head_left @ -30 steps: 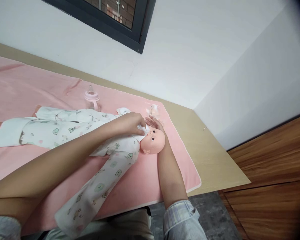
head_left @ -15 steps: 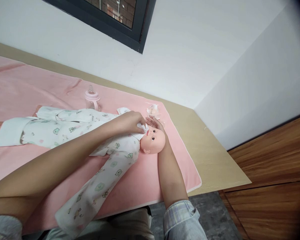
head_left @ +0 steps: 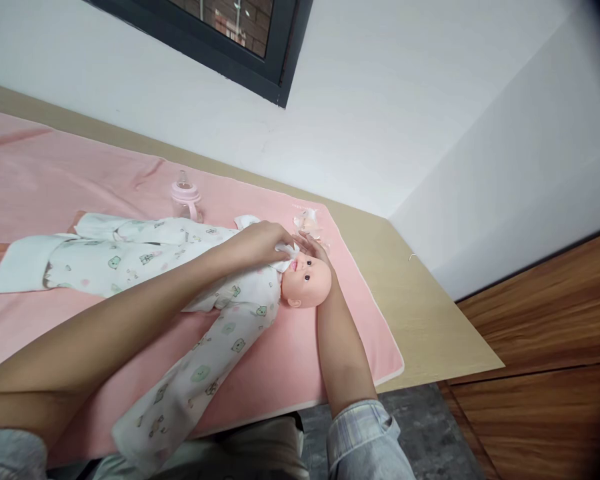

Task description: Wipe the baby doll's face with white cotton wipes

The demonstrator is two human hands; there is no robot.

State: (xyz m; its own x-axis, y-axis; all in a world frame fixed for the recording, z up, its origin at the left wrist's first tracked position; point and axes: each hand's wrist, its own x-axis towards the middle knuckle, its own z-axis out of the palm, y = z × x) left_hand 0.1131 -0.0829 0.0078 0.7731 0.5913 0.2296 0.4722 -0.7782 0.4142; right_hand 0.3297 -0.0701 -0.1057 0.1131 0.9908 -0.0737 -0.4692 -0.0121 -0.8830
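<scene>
A bald baby doll (head_left: 307, 283) in a white printed outfit (head_left: 247, 293) lies on its back on a pink blanket (head_left: 290, 360). My left hand (head_left: 265, 241) is closed, pinching a white tissue or thin cloth (head_left: 289, 252) at the doll's chin, close to its mouth. Past the far side of the head, my right hand (head_left: 313, 245) has its fingers stretched out and holds nothing. The right forearm lies along the crown of the doll's head. My left arm crosses above the doll's body and hides part of it.
A pink-lidded baby bottle (head_left: 185, 200) stands beyond the doll's legs. A small clear plastic packet (head_left: 307, 220) lies beyond my right hand. The wooden tabletop (head_left: 410, 313) ends at the right, near a wood-grain cabinet (head_left: 545, 320). A white wall (head_left: 355, 120) runs behind.
My left hand and the tissue have shifted very slightly at the doll's chin, and more of the tissue shows. The right hand and the doll look nearly the same.
</scene>
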